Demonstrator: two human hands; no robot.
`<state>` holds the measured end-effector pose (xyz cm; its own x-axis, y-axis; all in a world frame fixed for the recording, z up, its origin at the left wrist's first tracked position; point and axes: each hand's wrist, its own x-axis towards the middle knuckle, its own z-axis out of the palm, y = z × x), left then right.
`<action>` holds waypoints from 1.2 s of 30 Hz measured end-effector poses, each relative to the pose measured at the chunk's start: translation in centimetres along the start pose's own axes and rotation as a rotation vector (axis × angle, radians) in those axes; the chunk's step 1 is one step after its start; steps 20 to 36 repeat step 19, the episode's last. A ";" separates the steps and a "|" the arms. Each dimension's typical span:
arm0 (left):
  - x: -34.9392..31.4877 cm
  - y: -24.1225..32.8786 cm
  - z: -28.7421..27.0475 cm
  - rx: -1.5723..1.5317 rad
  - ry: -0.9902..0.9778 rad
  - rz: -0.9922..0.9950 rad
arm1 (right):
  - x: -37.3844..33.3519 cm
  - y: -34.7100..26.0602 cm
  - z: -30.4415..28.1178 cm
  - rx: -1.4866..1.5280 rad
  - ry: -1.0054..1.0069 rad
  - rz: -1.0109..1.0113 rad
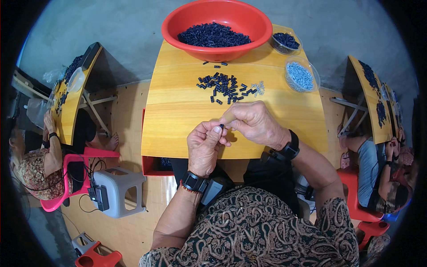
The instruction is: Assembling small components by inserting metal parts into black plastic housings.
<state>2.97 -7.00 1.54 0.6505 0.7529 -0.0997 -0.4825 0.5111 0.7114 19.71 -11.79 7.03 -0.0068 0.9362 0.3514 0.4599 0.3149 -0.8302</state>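
Above the near part of the wooden table, my left hand (204,144) pinches a small black plastic piece (222,126) between thumb and fingertips. My right hand (254,123) meets it there with its fingers closed; whatever they hold is too small or hidden to make out. Just beyond the hands lies a loose pile of small black plastic pieces (221,85). At the pile's right side is a little heap of thin silvery pins (258,88).
A red basin (216,54) with many black pieces stands at the table's (173,115) far end. Right of it are a clear tub (297,50) of black pieces and a clear tub (315,84) of silvery-blue pins. People sit at side tables. A grey stool (120,178) stands left.
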 end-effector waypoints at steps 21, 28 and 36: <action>0.7 -0.5 -0.3 0.097 0.030 0.005 | -0.8 0.5 0.3 0.181 0.007 0.218; 0.7 -0.5 -0.3 0.097 0.030 0.005 | -0.8 0.5 0.3 0.181 0.007 0.218; 0.7 -0.5 -0.3 0.097 0.030 0.005 | -0.8 0.5 0.3 0.181 0.007 0.218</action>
